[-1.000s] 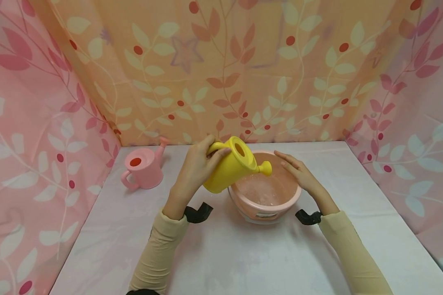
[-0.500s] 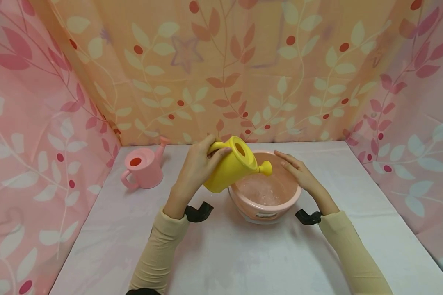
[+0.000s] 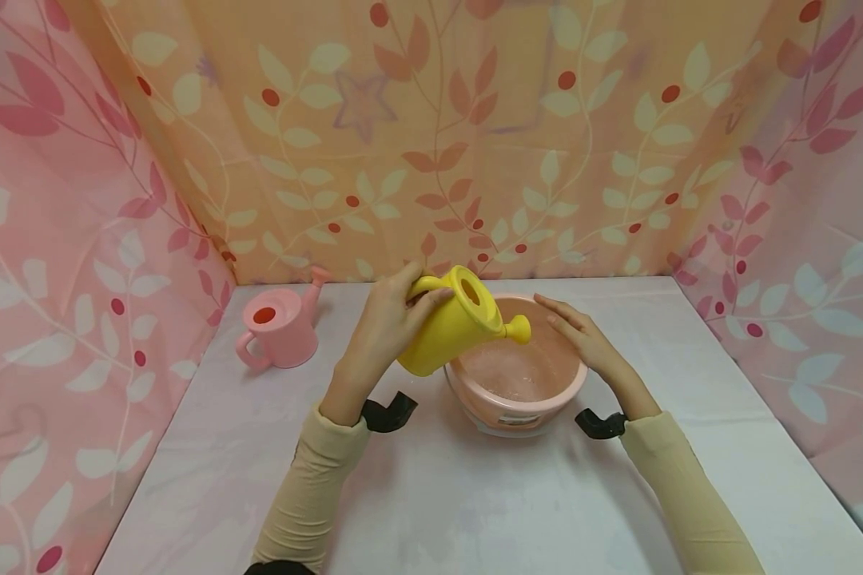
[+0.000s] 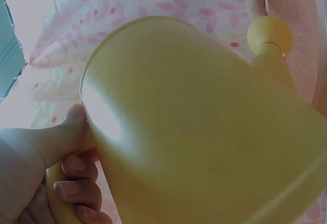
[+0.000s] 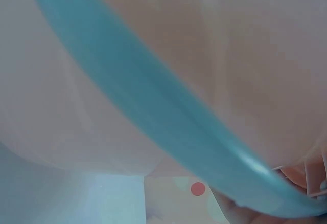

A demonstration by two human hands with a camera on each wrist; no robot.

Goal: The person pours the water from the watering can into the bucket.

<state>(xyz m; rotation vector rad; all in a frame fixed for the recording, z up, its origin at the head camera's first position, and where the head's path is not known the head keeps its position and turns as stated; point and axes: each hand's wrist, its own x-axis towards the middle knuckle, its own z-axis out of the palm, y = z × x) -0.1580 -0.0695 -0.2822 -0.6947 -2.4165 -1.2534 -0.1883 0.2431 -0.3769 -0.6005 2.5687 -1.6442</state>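
Observation:
My left hand point(image 3: 383, 315) grips the handle of a yellow watering can point(image 3: 446, 331), its thumb pressed to the can's side; in the left wrist view the fingers curl round the handle point(image 4: 59, 201). The can tilts right, its rounded spout head point(image 3: 518, 328) over a pink bucket point(image 3: 521, 406). Water point(image 3: 518, 371) with small ripples or bubbles lies inside the bucket. My right hand point(image 3: 590, 343) rests on the bucket's right rim with fairly straight fingers; its thumb is hidden. Close up in the right wrist view, a blue curved band point(image 5: 153, 101) crosses the bucket's wall.
A pink watering can point(image 3: 280, 329) stands upright at the back left of the white-covered table point(image 3: 446, 511). Patterned cloth point(image 3: 475, 144) rises behind the table and along both sides. Black curved pieces point(image 3: 390, 413) sit at the wrists.
Both hands and the yellow watering can keep almost the same pose. The water's surface bubbled more half a second ago and looks calmer now.

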